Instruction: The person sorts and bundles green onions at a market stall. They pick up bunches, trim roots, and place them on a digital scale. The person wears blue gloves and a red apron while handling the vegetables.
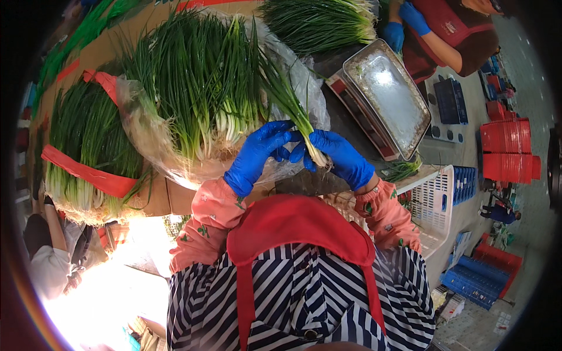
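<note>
Both hands wear blue gloves. My right hand is closed around the white root end of a small bunch of green onions, whose leaves point up and left. My left hand is beside the stems with its fingers partly curled; whether it grips any stem is unclear. Left of it, a large pile of green onions lies on a clear plastic sheet. To the right stands a weighing scale with a wet metal pan, bearing no bunch.
Green onions bound with red tape lie at the left, and another pile at the top. A person in a dark red apron works behind the scale. A white plastic crate stands at the lower right of the table.
</note>
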`<state>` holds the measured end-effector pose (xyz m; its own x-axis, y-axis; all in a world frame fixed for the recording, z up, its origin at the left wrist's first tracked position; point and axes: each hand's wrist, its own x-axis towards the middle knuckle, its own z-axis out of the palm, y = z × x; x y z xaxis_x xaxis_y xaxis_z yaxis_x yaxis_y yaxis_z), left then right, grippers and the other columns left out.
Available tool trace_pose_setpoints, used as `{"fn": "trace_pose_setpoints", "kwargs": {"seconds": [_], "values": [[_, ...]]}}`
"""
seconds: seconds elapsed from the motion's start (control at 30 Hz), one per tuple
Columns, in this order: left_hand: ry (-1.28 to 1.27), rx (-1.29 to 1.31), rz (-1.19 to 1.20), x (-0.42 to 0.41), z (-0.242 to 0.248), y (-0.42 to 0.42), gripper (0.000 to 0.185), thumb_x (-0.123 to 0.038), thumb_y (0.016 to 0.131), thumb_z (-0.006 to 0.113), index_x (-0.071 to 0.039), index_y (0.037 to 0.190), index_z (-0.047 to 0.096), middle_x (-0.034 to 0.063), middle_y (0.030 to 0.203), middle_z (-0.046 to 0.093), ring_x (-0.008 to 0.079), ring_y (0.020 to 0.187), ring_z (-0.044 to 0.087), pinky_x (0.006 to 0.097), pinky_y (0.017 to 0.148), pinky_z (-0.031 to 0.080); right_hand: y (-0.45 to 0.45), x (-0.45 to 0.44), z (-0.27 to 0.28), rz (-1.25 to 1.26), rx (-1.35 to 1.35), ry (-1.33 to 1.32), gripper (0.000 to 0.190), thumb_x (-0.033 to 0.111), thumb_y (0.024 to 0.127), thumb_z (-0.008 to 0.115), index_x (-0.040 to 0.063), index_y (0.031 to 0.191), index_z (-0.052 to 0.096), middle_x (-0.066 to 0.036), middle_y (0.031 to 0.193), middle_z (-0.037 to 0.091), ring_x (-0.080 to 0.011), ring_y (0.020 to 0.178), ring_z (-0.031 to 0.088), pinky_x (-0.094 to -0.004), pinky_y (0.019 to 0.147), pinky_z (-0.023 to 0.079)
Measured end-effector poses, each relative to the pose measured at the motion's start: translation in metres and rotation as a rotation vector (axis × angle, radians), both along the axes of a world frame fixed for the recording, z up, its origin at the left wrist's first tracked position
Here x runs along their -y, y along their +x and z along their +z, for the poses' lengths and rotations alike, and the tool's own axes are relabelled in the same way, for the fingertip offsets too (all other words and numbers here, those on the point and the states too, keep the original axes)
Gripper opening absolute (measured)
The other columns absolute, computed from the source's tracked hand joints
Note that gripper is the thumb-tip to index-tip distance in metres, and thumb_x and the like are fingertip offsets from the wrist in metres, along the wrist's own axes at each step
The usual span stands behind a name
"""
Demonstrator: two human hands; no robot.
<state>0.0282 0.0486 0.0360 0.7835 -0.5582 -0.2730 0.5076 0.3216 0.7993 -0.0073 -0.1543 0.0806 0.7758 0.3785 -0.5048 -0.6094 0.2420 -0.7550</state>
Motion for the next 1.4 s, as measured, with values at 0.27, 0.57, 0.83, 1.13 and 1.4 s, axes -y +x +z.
{"fn": "trace_pose_setpoints", "kwargs": {"seconds": [0.27,0.57,0.83,1.13,1.4], "values": [[-0.03,-0.018,0.025,0.012,-0.018,0.002,0.037,-0.015,0.086,0.058,0.0,0.119,0.051,0.0069,0.106,0.059,0.0145,0.095,0.056,0.0262,0.082,0.045,0.006,-0.003,-0.014,-0.086,-0.083,0.044,0.036,0.033,0.092,0.05,-0.001,0.098,0.059,-0.009,0.078,0.061,-0.0153,0.064,0.058,-0.0246,0.056,0.046],[-0.603,-0.365,-0.036,0.022,-0.024,0.006,0.044,-0.01,0.089,0.05,0.002,0.13,0.04,0.0153,0.123,0.051,0.0263,0.114,0.05,0.0357,0.097,0.039,0.0,-0.003,-0.018,-0.068,-0.101,0.024,0.033,0.026,0.091,0.05,-0.003,0.104,0.059,-0.012,0.086,0.065,-0.0148,0.072,0.061,-0.0248,0.064,0.048],[-0.577,-0.273,0.126,0.031,-0.023,0.0,0.043,-0.006,0.09,0.047,0.0,0.132,0.038,0.0143,0.123,0.051,0.0245,0.111,0.051,0.0373,0.095,0.04,-0.008,-0.009,-0.005,-0.426,0.802,-0.932,0.021,0.013,0.081,0.064,0.004,0.099,0.063,-0.011,0.084,0.061,-0.02,0.071,0.06,-0.0299,0.066,0.047],[-0.383,-0.203,0.119,0.028,-0.013,-0.013,0.042,-0.008,0.091,0.049,-0.002,0.131,0.04,0.0091,0.118,0.053,0.0206,0.106,0.052,0.0342,0.092,0.042,-0.006,-0.038,-0.009,-0.5,0.445,-0.519,0.011,-0.001,0.081,0.061,0.003,0.091,0.064,-0.002,0.087,0.061,-0.0089,0.079,0.056,-0.0235,0.07,0.046],[-0.438,-0.134,0.078,0.033,-0.019,-0.016,0.044,-0.001,0.088,0.05,0.0,0.13,0.039,0.0089,0.123,0.05,0.0193,0.11,0.05,0.0307,0.094,0.04,-0.013,-0.032,-0.021,-0.508,0.756,-0.715,0.01,0.0,0.078,0.063,0.004,0.088,0.063,-0.005,0.089,0.059,-0.0117,0.077,0.057,-0.0237,0.07,0.046]]}}
